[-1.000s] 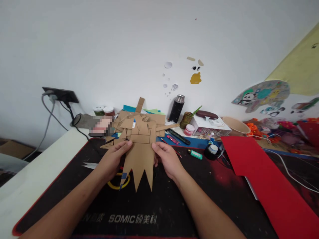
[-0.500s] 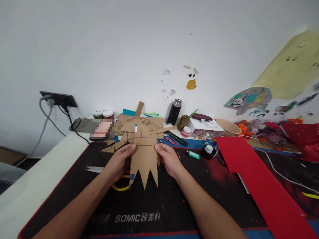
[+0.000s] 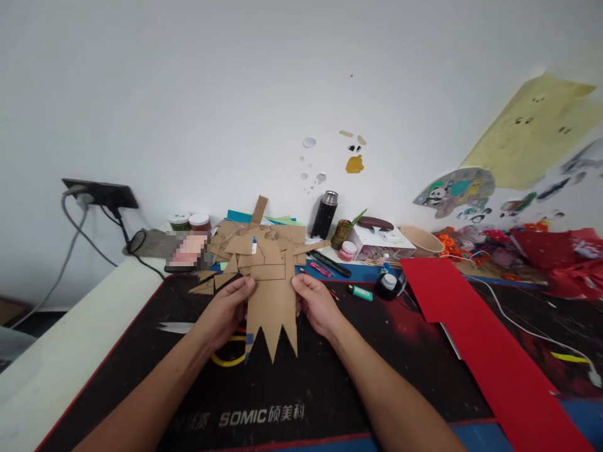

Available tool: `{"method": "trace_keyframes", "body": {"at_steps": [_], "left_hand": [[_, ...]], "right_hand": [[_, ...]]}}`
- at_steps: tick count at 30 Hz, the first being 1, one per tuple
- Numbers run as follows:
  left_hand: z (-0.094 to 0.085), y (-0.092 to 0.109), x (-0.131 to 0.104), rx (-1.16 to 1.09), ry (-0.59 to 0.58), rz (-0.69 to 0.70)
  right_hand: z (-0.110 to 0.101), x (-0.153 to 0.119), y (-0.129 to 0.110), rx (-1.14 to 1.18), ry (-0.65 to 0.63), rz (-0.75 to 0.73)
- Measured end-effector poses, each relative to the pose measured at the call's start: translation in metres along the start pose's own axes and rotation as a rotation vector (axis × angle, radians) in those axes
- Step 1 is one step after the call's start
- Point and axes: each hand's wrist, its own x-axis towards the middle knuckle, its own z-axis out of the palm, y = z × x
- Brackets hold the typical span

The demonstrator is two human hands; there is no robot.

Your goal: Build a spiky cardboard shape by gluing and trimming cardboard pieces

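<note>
A flat cardboard cutout (image 3: 272, 311) with a jagged, pointed lower edge and drawn lines near its top is held up over the desk mat. My left hand (image 3: 230, 307) pinches its left edge, thumb in front and fingers behind. Its right edge is gripped the same way by my right hand (image 3: 315, 302). Under and beside my left forearm lie scissors with yellow-and-red handles (image 3: 228, 361), their blades pointing left. Behind the cutout is a pile of cardboard scraps (image 3: 226, 242), partly hidden by it.
On the black mat (image 3: 264, 392), a green lighter (image 3: 361, 292) and a dark jar (image 3: 388, 285) lie right of my hands. Long red card (image 3: 475, 339) covers the right side. A black thermos (image 3: 325, 215), a pink jar (image 3: 348, 251) and a white box (image 3: 381, 242) stand by the wall.
The view has shifted slightly, so the background sits a little further left. Both hands keep the same grip on the cardboard cutout, which has hardly moved.
</note>
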Motion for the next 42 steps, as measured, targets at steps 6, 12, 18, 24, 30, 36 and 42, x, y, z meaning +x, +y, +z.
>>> {"method": "trace_keyframes", "body": {"at_steps": [6, 12, 18, 24, 30, 36, 42], "left_hand": [[-0.004, -0.002, 0.0, -0.029, -0.054, -0.045], [-0.011, -0.006, 0.002, -0.061, -0.084, -0.073], [-0.011, -0.01, 0.001, -0.079, -0.137, -0.1], [-0.011, -0.015, 0.001, -0.104, -0.172, -0.103], [-0.008, -0.017, 0.001, -0.106, -0.236, -0.104], [-0.008, -0.019, 0.003, -0.09, -0.312, -0.113], [-0.006, -0.02, 0.002, -0.09, -0.284, -0.142]], "right_hand": [[0.002, -0.002, 0.0, 0.049, -0.028, 0.022], [0.004, -0.004, 0.001, 0.092, -0.056, 0.055], [0.004, -0.005, 0.002, 0.129, -0.076, 0.079], [0.006, -0.006, 0.004, 0.155, -0.097, 0.091], [0.007, -0.007, 0.006, 0.188, -0.131, 0.075], [0.012, -0.01, 0.006, 0.185, -0.152, 0.083], [0.016, -0.011, 0.003, 0.162, -0.148, 0.079]]}}
